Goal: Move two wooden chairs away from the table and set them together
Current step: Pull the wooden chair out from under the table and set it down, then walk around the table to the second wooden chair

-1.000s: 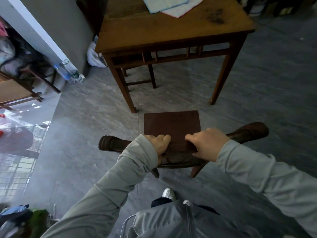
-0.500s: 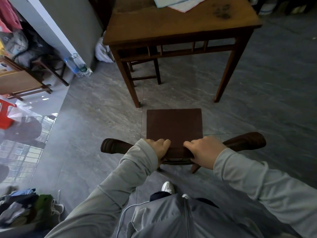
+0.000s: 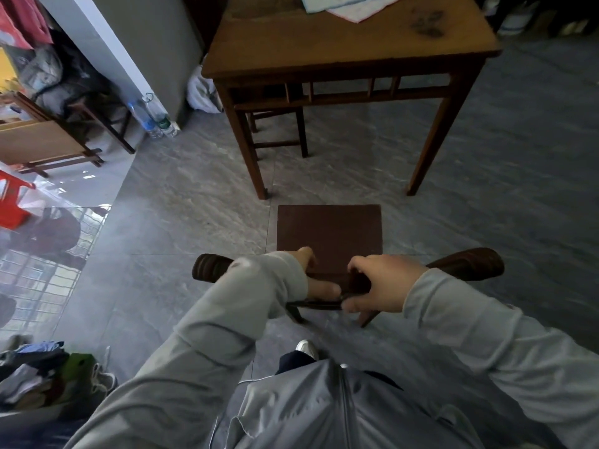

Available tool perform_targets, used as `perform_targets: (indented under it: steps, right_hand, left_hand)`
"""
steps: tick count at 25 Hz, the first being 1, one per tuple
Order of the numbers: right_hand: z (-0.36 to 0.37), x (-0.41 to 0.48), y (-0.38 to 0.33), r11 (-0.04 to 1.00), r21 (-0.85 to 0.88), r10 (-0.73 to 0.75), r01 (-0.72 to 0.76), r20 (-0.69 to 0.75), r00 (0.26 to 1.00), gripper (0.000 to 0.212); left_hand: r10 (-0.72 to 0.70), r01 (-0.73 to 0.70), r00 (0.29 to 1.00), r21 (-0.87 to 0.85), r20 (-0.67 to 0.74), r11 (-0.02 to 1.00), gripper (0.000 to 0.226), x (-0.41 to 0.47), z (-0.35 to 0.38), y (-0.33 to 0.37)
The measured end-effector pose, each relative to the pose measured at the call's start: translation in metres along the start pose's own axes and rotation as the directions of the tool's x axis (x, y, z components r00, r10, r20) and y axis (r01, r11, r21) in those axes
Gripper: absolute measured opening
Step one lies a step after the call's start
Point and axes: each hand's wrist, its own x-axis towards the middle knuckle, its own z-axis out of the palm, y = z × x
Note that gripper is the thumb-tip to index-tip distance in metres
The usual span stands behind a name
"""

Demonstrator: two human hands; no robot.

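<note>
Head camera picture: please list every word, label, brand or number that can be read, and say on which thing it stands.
No text can be read.
Plastic bottles by the wall: blue and green labels, too small and blurred to read.
Cloths on the wooden table: no print visible.
Chair held by both hands: no marking visible.

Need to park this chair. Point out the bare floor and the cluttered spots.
Bare floor lies between the table and the chair, and more stretches right of the table. Left is crowded: water bottles, folded tables, clothes pile.
</note>
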Motion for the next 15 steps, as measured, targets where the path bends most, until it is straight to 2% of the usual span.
perform_targets:
  steps: [1, 2, 3, 4, 5, 6, 7, 8, 10, 15]
  right_hand:
    - [-0.005, 0.0, -0.006, 0.979, 0.2, 0.027, -0.027, -0.001, 1.0, 0.062]
    - [-0.01, 0.0, -0.013, 0.913, 0.407, 0.042, -0.014, -0.06, 0.997, 0.061]
    - [-0.016, 0.002, -0.023, 0.801, 0.597, 0.058, 0.048, -0.157, 0.986, 0.051]
    - [-0.023, 0.004, -0.033, 0.652, 0.747, 0.095, 0.131, -0.252, 0.963, 0.037]
    - [-0.031, 0.007, -0.045, 0.491, 0.846, 0.141, 0.207, -0.312, 0.94, 0.026]
    - [-0.04, 0.01, -0.059, 0.357, 0.896, 0.169, 0.263, -0.339, 0.925, 0.021]
    - [-0.049, 0.013, -0.072, 0.264, 0.916, 0.178, 0.302, -0.354, 0.918, 0.021]
    - [-0.059, 0.017, -0.086, 0.203, 0.919, 0.174, 0.338, -0.374, 0.911, 0.023]
    - [-0.076, 0.029, -0.116, 0.128, 0.907, 0.162, 0.401, -0.418, 0.894, 0.025]
    - [-0.101, 0.091, -0.197, 0.061, 0.909, 0.219, 0.413, -0.416, 0.883, 0.025]
  left_hand:
    - [0.012, -0.023, 0.997, -0.159, -0.074, 0.987, 0.068, -0.004, -0.008, -0.003]
    - [0.013, -0.091, 0.975, -0.347, -0.222, 0.933, 0.06, -0.009, -0.017, -0.005]
    - [-0.053, -0.176, 0.929, -0.561, -0.367, 0.809, 0.05, -0.015, -0.03, -0.007]
    - [-0.158, -0.254, 0.892, -0.76, -0.423, 0.598, 0.042, -0.022, -0.045, -0.008]
    - [-0.231, -0.315, 0.886, -0.887, -0.403, 0.338, 0.04, -0.03, -0.062, -0.012]
    - [-0.247, -0.352, 0.897, -0.93, -0.367, 0.102, 0.041, -0.037, -0.077, -0.019]
    - [-0.241, -0.379, 0.903, -0.924, -0.355, -0.059, 0.044, -0.045, -0.09, -0.031]
    - [-0.24, -0.408, 0.899, -0.899, -0.366, -0.159, 0.047, -0.053, -0.101, -0.044]
    - [-0.265, -0.466, 0.876, -0.847, -0.403, -0.254, 0.047, -0.065, -0.119, -0.078]
    - [-0.389, -0.45, 0.863, -0.839, -0.322, -0.305, 0.044, -0.066, -0.164, -0.176]
